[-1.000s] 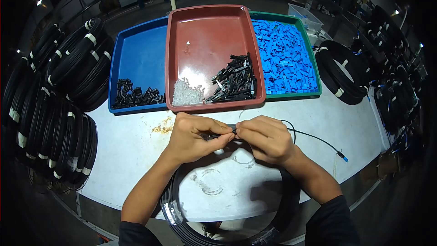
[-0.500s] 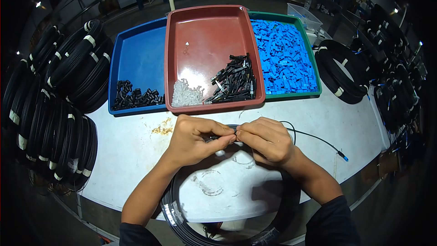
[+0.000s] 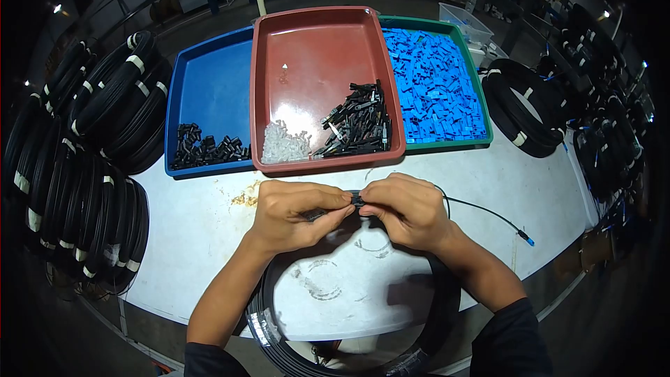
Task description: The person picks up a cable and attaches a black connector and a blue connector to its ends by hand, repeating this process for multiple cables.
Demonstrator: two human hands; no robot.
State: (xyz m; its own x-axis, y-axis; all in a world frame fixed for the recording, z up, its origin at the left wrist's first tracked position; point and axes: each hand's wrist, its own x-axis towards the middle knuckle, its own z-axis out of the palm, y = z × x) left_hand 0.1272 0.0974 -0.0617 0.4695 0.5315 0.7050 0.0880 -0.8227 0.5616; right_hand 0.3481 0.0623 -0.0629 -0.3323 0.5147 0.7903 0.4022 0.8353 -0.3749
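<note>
In the head view, my left hand (image 3: 296, 213) and my right hand (image 3: 408, 211) meet over the white table, thumbs and forefingers pinched close together. Between the fingertips shows a small black connector (image 3: 357, 200), largely covered by my fingers. A coil of black cable (image 3: 262, 307), bound with clear tape, hangs partly over the table's front edge, and its far side runs behind my hands. From behind my right hand a single cable leads right to a blue-tipped plug (image 3: 527, 239) lying on the table.
A red tray (image 3: 324, 49) holds white clips and black connectors. Beside it stand a blue tray (image 3: 209, 91) with black parts and a green tray (image 3: 481, 108) full of blue pieces. Cable coils (image 3: 84, 188) are stacked at left; another coil (image 3: 523, 108) lies at right.
Both hands have shifted slightly left, and a small gap has opened between their fingertips, showing more of the black connector. The coil and trays stay where they were.
</note>
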